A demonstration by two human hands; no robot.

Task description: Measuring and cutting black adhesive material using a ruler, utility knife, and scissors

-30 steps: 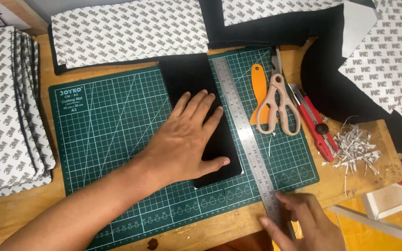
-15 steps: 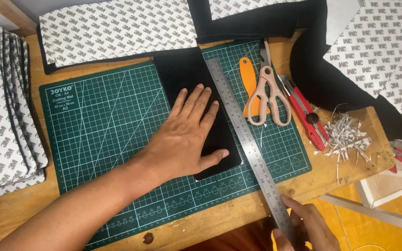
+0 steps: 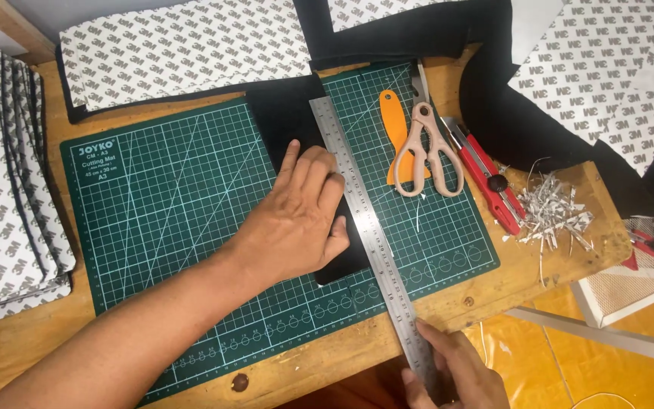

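Head view: left hand (image 3: 293, 220) lies flat, palm down, fingers spread a little and straight — pressing on a black sheet (image 3: 289, 125), not gripping it. The sheet sits on the green cutting mat (image 3: 168, 204), upper-middle part, its right edge along the steel ruler (image 3: 369, 227).

Ruler runs diagonally from the mat's top centre down past the mat's front edge. Right hand (image 3: 456, 371) is at the ruler's near end, bottom of frame; fingers curled onto the end of the ruler, pinching it — thumb side partly cut off by the frame.

Right of the ruler, on the mat: orange-handled tool (image 3: 395, 136) w/ beige scissors (image 3: 429, 148) over it. Just beside — a red utility knife (image 3: 486, 178), then a heap of thin paper trimmings (image 3: 554, 212) on the wood table (image 3: 32, 333). Stack of patterned backing sheets (image 3: 9, 182) at far left.
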